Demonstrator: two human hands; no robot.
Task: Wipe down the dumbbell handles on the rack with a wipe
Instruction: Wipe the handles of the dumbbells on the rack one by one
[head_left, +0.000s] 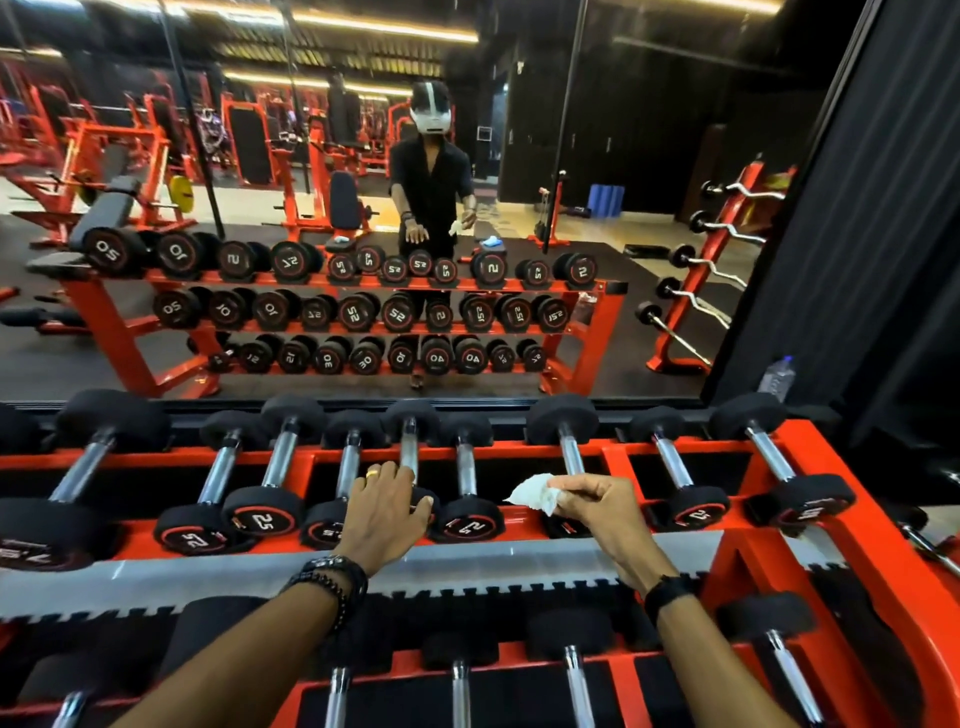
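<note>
Nearest to us, the lower shelf of the red rack carries dumbbells whose chrome handles run away from us, and a grey toothed rail crosses the rack between this shelf and the upper one. Our forearms reach over that rail. Our left hand lies spread on the near head of a small dumbbell on the upper shelf, fingers fairly straight and draped over the black head, a ring on one finger and beaded bands at the wrist; its grip closes on nothing. Our right hand, just to the right, pinches a crumpled white wipe between thumb and curled fingers, holding it above the front edge of the shelf, close beside the near end of the next handle but not clearly touching it. Between the two hands stands another small dumbbell marked 2.5. Dark gaps open between the handles all along the upper shelf, wider toward the right, where two more dumbbells sit in their own bay near the rack's red end post. Beyond the far heads a mirror rises straight from the rack's back edge, reflecting the rack and ourselves. A plastic water bottle stands at the mirror's lower right corner.
</note>
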